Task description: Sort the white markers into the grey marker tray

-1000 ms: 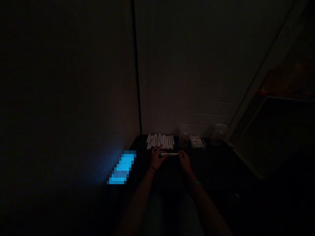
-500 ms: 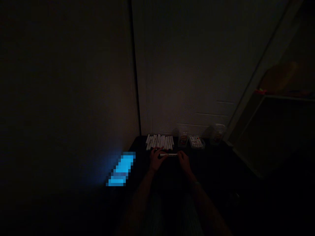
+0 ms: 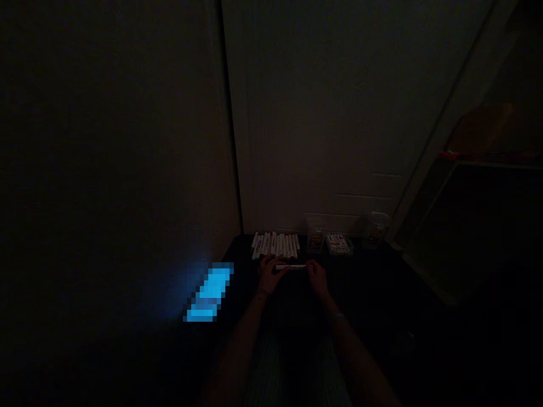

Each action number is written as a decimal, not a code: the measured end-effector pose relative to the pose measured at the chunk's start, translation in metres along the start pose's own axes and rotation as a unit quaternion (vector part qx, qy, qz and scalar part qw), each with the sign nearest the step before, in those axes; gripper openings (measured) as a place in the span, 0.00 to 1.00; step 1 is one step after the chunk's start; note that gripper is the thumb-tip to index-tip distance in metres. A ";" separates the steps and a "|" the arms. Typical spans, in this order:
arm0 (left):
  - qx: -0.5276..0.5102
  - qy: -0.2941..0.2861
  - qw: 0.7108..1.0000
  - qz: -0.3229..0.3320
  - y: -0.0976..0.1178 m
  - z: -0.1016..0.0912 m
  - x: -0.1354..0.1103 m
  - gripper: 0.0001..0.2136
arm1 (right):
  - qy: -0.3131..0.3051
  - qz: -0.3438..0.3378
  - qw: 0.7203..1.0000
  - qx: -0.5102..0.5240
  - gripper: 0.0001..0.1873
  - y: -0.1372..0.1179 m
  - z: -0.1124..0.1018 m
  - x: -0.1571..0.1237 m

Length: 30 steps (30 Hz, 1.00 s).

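Observation:
A white marker (image 3: 294, 267) lies level between my two hands, low over the dark table. My left hand (image 3: 270, 275) pinches its left end between thumb and fingers. The fingers of my right hand (image 3: 316, 276) are closed around its right end, hiding that tip. Just beyond my left hand, several white markers (image 3: 278, 245) lie side by side in a row. The scene is very dim, so print on the markers cannot be read.
Behind my right hand stands a clear plastic container (image 3: 315, 240), and beside it a case of markers (image 3: 338, 244). Another clear container (image 3: 376, 230) is farther right near the wall (image 3: 322, 124). A glowing blue, pixelated screen (image 3: 211, 291) is at the left. Shelving (image 3: 487, 164) stands at the right.
Both hands keep their hold on the marker with almost no movement. The picture has grown slightly darker.

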State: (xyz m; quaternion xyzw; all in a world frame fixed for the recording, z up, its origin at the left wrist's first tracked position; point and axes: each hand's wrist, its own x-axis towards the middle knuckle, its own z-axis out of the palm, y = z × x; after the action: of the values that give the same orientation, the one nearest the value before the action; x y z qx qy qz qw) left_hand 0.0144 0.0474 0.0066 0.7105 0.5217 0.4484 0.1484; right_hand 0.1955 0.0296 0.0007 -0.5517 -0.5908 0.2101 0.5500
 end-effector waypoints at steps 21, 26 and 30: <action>-0.010 0.007 1.000 -0.001 0.001 0.000 0.001 0.11 | 0.003 0.005 1.000 -0.001 0.17 -0.001 0.000 -0.001; -0.007 0.012 1.000 -0.002 -0.001 0.001 0.001 0.10 | 0.004 0.009 1.000 -0.005 0.16 -0.001 0.000 0.000; -0.014 0.009 1.000 0.008 -0.003 0.002 0.002 0.09 | 0.005 0.007 1.000 -0.004 0.16 0.001 0.001 0.001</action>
State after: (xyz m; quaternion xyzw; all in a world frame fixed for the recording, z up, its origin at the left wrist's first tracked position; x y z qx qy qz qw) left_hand 0.0147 0.0504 0.0044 0.7081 0.5113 0.4632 0.1500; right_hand 0.1950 0.0309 -0.0004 -0.5592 -0.5850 0.2089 0.5490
